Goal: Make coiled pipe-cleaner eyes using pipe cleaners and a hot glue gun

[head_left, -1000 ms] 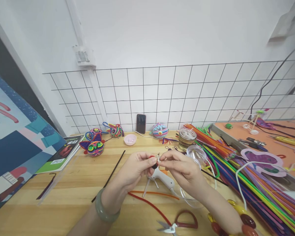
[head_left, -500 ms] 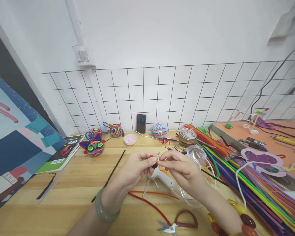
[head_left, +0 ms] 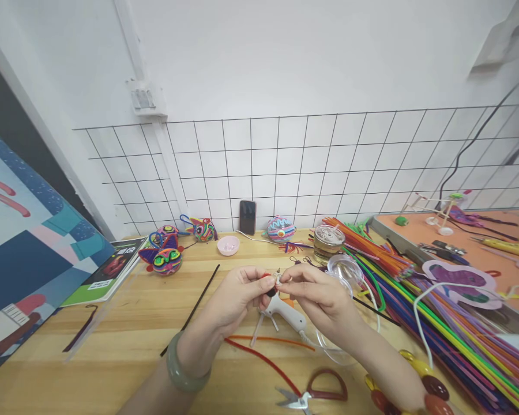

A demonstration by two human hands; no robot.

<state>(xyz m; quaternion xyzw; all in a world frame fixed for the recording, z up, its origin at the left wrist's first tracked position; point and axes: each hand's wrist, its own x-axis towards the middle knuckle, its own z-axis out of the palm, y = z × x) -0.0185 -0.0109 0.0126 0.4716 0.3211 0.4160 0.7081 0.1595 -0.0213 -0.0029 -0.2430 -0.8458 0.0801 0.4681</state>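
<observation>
My left hand [head_left: 246, 291], with a green bangle on its wrist, is closed in a pinch on a small piece with red showing at its edge. My right hand [head_left: 313, 291] meets it fingertip to fingertip, pinching something small and pale; the fingers hide most of both. Just below and behind them lies a white glue gun [head_left: 289, 314] on its wire stand, its dark nozzle partly covered by the hands. Red-handled scissors [head_left: 305, 397] lie open nearer me, beside a red pipe cleaner [head_left: 268, 360] and an orange pipe cleaner [head_left: 281, 342].
A pink bowl [head_left: 228, 246], a phone [head_left: 248, 217] and a striped ball [head_left: 281, 229] stand along the wall. Colourful animal figures [head_left: 166, 259] sit at the back left. Pipe cleaner bundles [head_left: 450, 334] fill the right, near a glass jar [head_left: 328, 242] and an orange mat [head_left: 506, 222].
Both hands keep nearly the same pose with fingertips together. The whole view has shifted very slightly; nothing has visibly been picked up or let go.
</observation>
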